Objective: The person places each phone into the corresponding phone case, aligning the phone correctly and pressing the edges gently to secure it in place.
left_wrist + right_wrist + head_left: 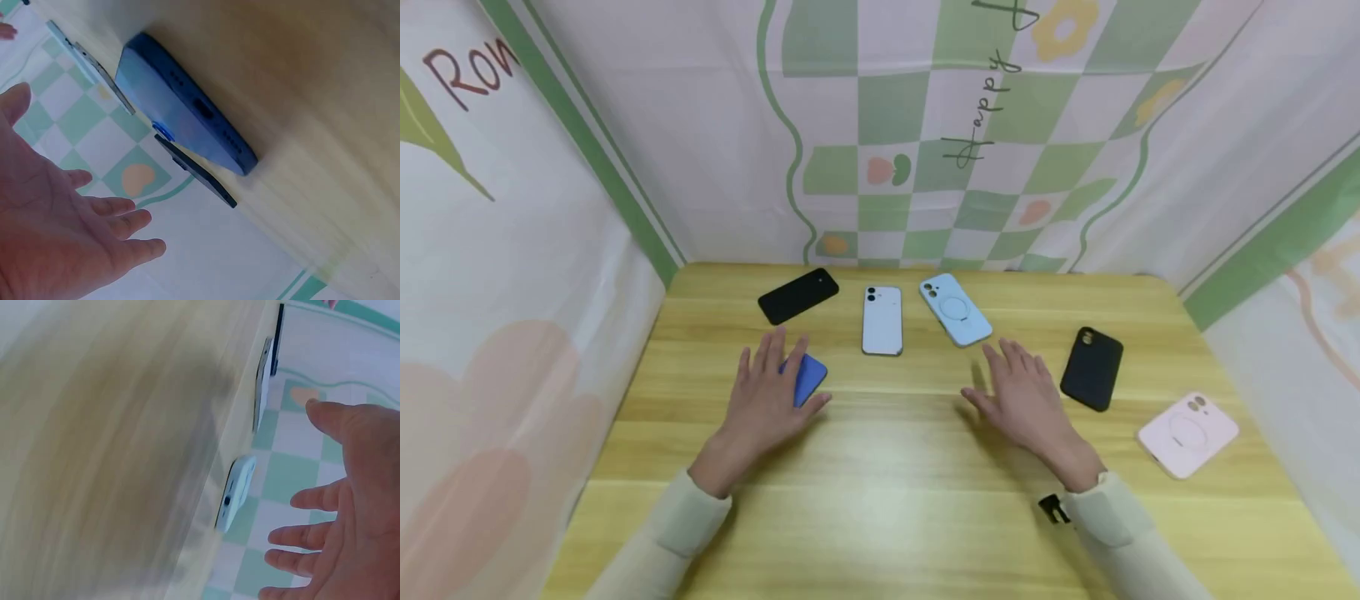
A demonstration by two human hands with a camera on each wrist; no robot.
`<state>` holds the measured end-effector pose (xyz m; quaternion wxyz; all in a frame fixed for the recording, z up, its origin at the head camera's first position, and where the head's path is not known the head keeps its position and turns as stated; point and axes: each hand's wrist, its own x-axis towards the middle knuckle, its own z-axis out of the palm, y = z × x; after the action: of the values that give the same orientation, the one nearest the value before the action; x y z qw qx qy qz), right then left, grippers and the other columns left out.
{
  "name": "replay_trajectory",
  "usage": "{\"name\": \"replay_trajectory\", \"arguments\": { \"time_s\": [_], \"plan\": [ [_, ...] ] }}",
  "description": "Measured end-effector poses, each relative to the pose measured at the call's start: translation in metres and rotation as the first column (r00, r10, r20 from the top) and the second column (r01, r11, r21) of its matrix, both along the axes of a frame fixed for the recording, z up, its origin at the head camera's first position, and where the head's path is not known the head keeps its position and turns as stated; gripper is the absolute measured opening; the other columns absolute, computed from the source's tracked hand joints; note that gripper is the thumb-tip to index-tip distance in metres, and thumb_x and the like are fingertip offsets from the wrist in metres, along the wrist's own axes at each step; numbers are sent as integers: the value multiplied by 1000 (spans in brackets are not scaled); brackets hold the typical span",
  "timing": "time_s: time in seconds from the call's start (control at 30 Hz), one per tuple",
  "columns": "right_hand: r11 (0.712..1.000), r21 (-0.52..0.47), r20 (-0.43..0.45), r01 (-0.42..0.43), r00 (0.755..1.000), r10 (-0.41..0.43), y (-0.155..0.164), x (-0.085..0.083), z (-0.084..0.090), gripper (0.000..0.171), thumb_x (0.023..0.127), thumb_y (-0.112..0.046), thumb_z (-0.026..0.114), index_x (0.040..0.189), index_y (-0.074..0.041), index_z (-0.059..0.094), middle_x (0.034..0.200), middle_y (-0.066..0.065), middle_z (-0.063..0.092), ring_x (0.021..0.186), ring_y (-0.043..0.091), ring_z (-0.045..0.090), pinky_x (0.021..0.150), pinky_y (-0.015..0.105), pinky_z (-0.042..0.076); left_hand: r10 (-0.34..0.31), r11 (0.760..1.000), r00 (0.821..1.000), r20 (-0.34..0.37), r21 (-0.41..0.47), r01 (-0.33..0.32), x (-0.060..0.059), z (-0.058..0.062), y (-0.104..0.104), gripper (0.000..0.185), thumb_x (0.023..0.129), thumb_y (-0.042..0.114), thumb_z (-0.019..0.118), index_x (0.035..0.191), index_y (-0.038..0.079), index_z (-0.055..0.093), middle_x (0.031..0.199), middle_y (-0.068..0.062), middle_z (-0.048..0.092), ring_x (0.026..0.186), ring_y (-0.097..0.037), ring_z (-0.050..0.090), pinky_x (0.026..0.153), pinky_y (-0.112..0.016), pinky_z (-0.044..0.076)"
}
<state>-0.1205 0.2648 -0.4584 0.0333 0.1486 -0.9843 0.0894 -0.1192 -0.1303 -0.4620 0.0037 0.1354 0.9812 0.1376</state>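
My left hand [765, 395], fingers spread, hovers over a blue phone [808, 379] and covers part of it in the head view. The left wrist view shows a gap between that hand and the blue phone [181, 109], whose charging port faces the camera. Held above the table, my right hand [1026, 398] has its fingers apart and nothing in them. Just beyond its fingertips lies a light blue phone case [956, 309] with a ring on its back; the right wrist view shows this case [235, 492] from its edge.
On the wooden table [865, 500], a black phone [798, 296] and a white phone [882, 321] lie toward the back. A black phone case [1092, 369] and a pink phone case [1187, 436] lie to the right. Printed cloth [715, 167] hangs behind and at both sides.
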Motion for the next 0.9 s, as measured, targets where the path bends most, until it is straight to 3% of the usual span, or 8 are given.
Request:
{"name": "replay_trajectory", "arguments": {
  "time_s": [0.3, 0.5, 0.73, 0.9],
  "plan": [
    [988, -43, 0, 148, 989, -148, 38, -7, 0, 78, 105, -47, 64, 153, 10, 44, 152, 42, 42, 136, 62, 42, 104, 79, 41, -3, 1000, 1000, -25, -6, 3, -15, -2, -12, 94, 98, 64, 64, 167, 11, 28, 171, -30, 19, 157, -51, 23, 125, -72, 20],
    [972, -35, 6, 231, 973, -231, 66, -14, -1, 79, 106, -48, 60, 150, 15, 43, 147, 47, 42, 129, 67, 43, 94, 79, 46, -15, 1000, 1000, 14, 14, 14, -29, 4, -23, 92, 101, 59, 62, 167, 7, 25, 170, -32, 20, 156, -53, 22, 126, -72, 18],
    [954, -20, 22, 301, 954, -300, 98, -22, -5, 82, 108, -51, 55, 146, 21, 42, 143, 51, 39, 126, 71, 38, 86, 81, 46, -16, 999, 1000, 10, 32, 16, -59, 6, -35, 87, 105, 52, 60, 164, -3, 27, 164, -38, 29, 151, -55, 32, 122, -71, 29],
    [939, -5, 36, 344, 938, -344, 116, -26, -8, 86, 109, -52, 51, 143, 27, 40, 139, 56, 37, 119, 74, 39, 78, 80, 48, 7, 999, 999, 50, 33, -8, -76, 4, -42, 86, 106, 50, 59, 163, -4, 26, 164, -37, 29, 150, -54, 33, 123, -69, 28]
  ]
}}
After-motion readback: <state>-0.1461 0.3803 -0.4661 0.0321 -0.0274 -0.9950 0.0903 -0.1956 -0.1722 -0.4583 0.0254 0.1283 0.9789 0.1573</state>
